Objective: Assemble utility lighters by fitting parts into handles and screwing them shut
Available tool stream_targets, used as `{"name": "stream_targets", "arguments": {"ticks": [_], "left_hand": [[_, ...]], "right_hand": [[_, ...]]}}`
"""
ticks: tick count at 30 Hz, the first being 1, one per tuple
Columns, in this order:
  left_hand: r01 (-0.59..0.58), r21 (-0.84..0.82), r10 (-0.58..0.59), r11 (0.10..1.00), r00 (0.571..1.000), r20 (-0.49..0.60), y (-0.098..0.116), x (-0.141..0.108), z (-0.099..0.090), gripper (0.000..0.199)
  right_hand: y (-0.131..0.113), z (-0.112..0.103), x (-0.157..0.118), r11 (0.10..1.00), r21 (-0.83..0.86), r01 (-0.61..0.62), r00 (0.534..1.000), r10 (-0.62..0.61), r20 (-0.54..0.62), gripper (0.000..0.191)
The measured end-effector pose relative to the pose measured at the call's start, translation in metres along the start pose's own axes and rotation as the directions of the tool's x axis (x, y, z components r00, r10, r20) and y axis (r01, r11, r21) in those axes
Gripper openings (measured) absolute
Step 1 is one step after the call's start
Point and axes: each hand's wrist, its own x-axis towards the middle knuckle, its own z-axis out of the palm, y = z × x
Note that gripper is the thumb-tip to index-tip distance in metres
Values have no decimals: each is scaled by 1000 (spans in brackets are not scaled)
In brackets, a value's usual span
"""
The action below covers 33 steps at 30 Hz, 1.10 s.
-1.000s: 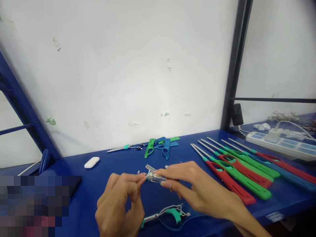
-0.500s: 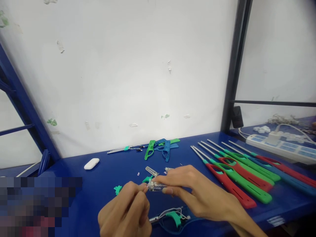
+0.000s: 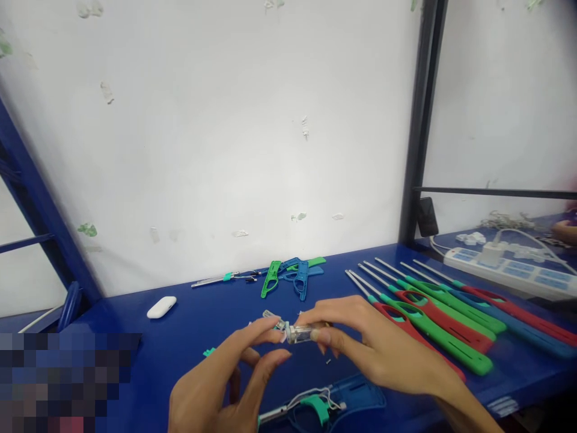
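Observation:
In my right hand (image 3: 351, 337), a small clear plastic lighter fuel tank (image 3: 301, 334) is pinched sideways between thumb and fingers. Its fitted end points left, toward my left hand (image 3: 238, 373). That hand has its thumb spread from its forefinger, whose tip is close to the tank's end; whether it touches I cannot tell. Below both hands lies an opened blue lighter shell (image 3: 360, 394) with a metal tube, a white wire and a teal trigger (image 3: 318, 408) in it. Another clear tank (image 3: 271, 315) rests behind my left fingertips. A tiny metal piece (image 3: 328, 362) lies under my right hand.
Several red, green and blue long lighters (image 3: 451, 331) lie in a row at right. Empty green and blue shell halves (image 3: 271, 279) and metal lighter rods (image 3: 220, 278) are by the wall. A white earbud case (image 3: 161, 307) sits left; a power strip (image 3: 514, 267) is far right.
My left thumb has come away from the forefinger, opening the pinch at the tank's end. My right hand keeps the tank, now slightly higher and further right. The view has shifted a little.

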Motion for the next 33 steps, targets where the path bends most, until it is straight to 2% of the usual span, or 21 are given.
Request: {"name": "stream_targets", "arguments": {"ticks": [2,4,7,10,15,18,21,25,29,33], "left_hand": [[42,-129,-35,991,998,52,-3,2,1,24],[99,-217,-80,971,992,95,-4,4,1,19],[139,-278,-96,951,982,163,-4,8,1,11],[141,-296,-87,945,978,190,-5,11,0,12],[151,-260,-94,954,971,220,-11,9,0,8],[158,-191,-121,969,974,192,-15,4,5,5],[196,-145,-168,970,968,186,-15,-1,11,5],[264,-157,-225,952,946,232,-13,-3,18,9],[333,-135,-296,933,926,235,-9,2,21,15],[273,-80,-233,959,914,331,-14,2,27,22]], "right_hand": [[1,-2,-2,1000,22,-16,1000,16,9,28],[0,-4,-2,999,43,-26,999,24,43,26],[-1,-4,-1,998,53,-37,996,32,85,26],[-2,-1,0,999,24,-25,996,23,82,25],[-3,4,1,998,-21,-52,997,53,64,24],[-1,6,4,998,-22,-64,996,66,62,21],[2,7,7,999,-21,-37,996,39,75,22],[3,6,8,998,-48,-45,991,51,123,22],[3,-2,6,983,-112,-142,970,161,180,31],[10,-13,-1,936,-238,-259,946,296,132,40]]}}
